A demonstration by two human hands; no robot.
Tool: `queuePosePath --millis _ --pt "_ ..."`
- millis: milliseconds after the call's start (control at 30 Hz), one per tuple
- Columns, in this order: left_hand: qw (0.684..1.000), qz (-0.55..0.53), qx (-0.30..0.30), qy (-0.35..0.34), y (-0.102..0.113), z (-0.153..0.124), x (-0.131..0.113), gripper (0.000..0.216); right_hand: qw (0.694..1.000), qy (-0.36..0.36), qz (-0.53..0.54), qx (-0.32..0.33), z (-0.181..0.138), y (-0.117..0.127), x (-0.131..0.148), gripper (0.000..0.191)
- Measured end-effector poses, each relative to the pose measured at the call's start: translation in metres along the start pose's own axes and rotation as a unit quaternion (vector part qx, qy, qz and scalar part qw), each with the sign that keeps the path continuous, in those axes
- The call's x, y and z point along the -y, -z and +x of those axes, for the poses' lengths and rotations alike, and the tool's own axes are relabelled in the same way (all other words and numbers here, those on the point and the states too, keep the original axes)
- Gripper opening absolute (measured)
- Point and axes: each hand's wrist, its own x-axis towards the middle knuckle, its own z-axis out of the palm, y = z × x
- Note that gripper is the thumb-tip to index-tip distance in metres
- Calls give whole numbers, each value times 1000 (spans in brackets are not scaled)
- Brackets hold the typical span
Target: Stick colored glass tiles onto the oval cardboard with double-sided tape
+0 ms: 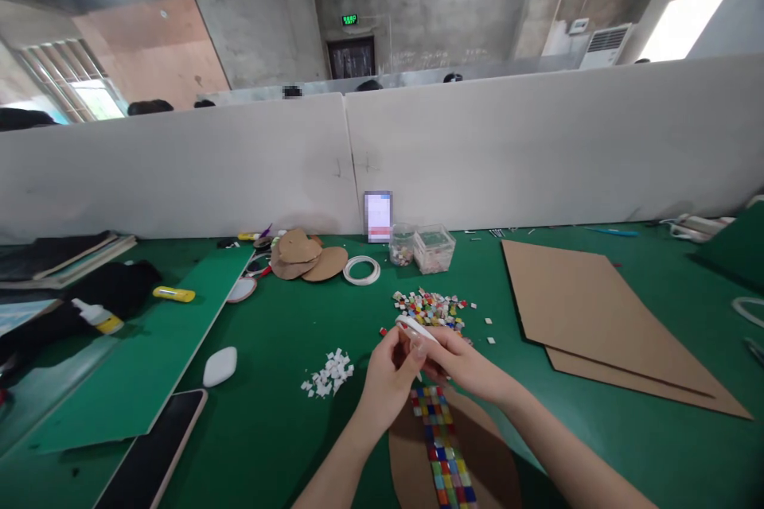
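Both hands are close together over the far end of a cardboard piece (489, 445) with rounded edges. My right hand (462, 359) is closed round a slender white tool (416, 328), whose exact kind I cannot make out. My left hand (387, 374) has its fingers pinched against the right fingertips, and whatever is between them is too small to name. Below the hands, a strip of coloured mosaic tiles (442, 445) runs along the cardboard. A pile of loose coloured tiles (430, 307) lies just beyond the hands. To the left is a heap of white paper bits (329, 374).
Two clear containers (434, 250) of tiles stand near a propped screen (378, 216). Cardboard sheets (585, 302) lie right; cardboard discs (325, 263) and a white ring (361, 270) lie behind. On the left are a phone (158, 445), white case (220, 367) and glue bottle (99, 316).
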Motion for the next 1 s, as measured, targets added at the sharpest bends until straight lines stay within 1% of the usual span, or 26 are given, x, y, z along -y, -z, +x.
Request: queuePosePath --millis 133,267,400,467,533,633,733,867,1000 --pt "1000 -14 -13 14 -2 1 3 34 998 21 -28 -43 2 -4 -7 42" --pt "998 -50 -28 22 -4 2 8 39 997 17 21 -75 6 -5 -15 44" --pt "998 -39 -46 24 -4 2 9 39 995 12 43 -87 8 -6 -18 47" --pt "998 -9 -58 7 -3 0 6 37 995 10 47 -92 9 -6 -19 47" --pt "996 47 -74 -27 -3 -2 1 34 994 10 50 -99 9 -8 -18 46" --pt "984 137 -91 -74 -2 -6 -5 28 993 20 43 -109 9 -11 -17 45" --pt "974 190 -93 -85 -2 -9 -5 24 990 31 25 -137 9 -15 -18 44" --pt "959 249 -96 -94 -2 -10 -1 18 977 58 -44 -200 9 -23 -28 43" --pt "934 315 -102 -132 -3 -10 3 14 959 67 -120 -247 9 -29 -37 43"
